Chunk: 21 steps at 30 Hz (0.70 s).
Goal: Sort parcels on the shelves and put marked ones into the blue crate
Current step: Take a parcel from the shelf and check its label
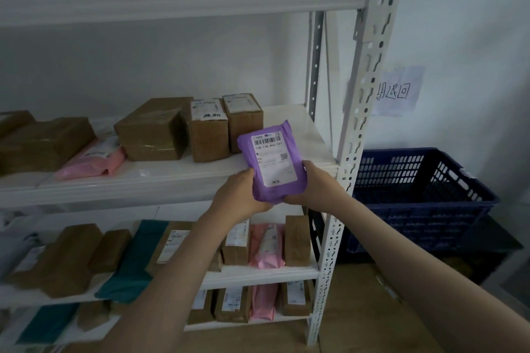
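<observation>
Hands hold one purple parcel (pixel 271 162) upright in front of the white shelf unit (pixel 355 135), label facing the viewer. The left hand (pixel 239 195) wraps its lower left edge, the right hand (pixel 315 183) its lower right — fingers curled behind, thumbs in front. Whether the label carries a mark is too small to tell. To the right of the shelf unit stands the blue crate (pixel 424 200); what can be seen of its inside looks empty, so sorting seems barely begun. Many remain on the shelf unit — brown boxes (pixel 209 132), pink bags (pixel 91 160) and a teal bag (pixel 134 261).
</observation>
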Each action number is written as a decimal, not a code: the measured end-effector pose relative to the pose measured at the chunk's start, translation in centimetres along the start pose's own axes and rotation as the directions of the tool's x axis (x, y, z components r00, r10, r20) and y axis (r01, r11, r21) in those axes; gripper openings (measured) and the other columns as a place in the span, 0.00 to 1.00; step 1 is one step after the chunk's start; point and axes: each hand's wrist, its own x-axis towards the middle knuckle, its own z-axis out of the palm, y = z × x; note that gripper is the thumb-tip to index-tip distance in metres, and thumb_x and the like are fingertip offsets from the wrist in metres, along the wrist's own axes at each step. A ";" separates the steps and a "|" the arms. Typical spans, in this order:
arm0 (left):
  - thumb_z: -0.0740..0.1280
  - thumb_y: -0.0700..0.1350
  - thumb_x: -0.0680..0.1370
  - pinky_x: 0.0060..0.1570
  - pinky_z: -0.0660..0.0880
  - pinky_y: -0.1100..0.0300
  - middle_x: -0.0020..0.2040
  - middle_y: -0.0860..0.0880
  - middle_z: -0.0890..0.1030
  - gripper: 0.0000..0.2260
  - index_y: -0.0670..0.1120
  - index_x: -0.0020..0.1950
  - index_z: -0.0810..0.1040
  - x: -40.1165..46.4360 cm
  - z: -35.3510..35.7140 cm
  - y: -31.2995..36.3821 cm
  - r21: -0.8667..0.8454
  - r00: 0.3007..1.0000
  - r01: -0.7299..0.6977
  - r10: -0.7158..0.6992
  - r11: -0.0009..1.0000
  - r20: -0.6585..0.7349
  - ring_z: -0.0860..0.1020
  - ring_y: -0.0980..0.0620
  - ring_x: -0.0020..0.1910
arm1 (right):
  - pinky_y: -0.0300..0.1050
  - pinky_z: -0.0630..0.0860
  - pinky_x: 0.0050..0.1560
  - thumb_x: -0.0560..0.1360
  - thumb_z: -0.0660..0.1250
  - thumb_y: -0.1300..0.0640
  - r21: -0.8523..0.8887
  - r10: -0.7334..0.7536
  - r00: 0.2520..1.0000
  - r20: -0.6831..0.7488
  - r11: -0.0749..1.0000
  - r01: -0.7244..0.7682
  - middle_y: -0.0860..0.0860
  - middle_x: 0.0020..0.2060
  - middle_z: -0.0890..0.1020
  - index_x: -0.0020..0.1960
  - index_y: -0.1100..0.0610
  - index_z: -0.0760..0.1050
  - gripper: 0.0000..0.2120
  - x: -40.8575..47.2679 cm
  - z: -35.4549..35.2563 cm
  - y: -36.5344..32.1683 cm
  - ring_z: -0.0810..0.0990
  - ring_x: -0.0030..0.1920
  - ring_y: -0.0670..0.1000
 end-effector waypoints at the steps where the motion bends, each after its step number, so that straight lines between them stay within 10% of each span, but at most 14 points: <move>1: 0.80 0.60 0.66 0.51 0.82 0.50 0.56 0.53 0.82 0.31 0.52 0.64 0.74 0.2 0.2 0.2 -0.008 1.000 -0.004 0.004 1.000 -0.013 0.80 0.54 0.52 | 0.53 0.80 0.51 0.62 0.79 0.38 -0.011 -0.009 1.000 -0.015 1.000 0.009 0.50 0.55 0.79 0.67 0.55 0.65 0.42 0.0 -0.1 -0.1 0.79 0.52 0.52; 12: 0.78 0.58 0.71 0.55 0.77 0.60 0.61 0.53 0.77 0.30 0.50 0.68 0.71 0.3 -0.6 3.2 -0.061 0.923 -0.224 0.192 0.973 -0.334 0.74 0.56 0.60 | 0.52 0.79 0.50 0.67 0.75 0.37 -0.102 -0.160 0.908 -0.388 0.986 0.131 0.46 0.58 0.76 0.70 0.50 0.61 0.39 -3.4 -4.3 -1.4 0.75 0.57 0.49; 21: 0.78 0.56 0.72 0.56 0.78 0.59 0.63 0.51 0.77 0.32 0.50 0.71 0.70 1.0 -1.8 5.3 -0.046 0.868 -0.297 0.250 0.954 -0.428 0.76 0.53 0.62 | 0.47 0.76 0.52 0.69 0.75 0.40 -0.062 -0.196 0.891 -0.409 0.980 0.187 0.45 0.56 0.74 0.69 0.51 0.62 0.37 -3.8 -7.1 -1.9 0.72 0.56 0.48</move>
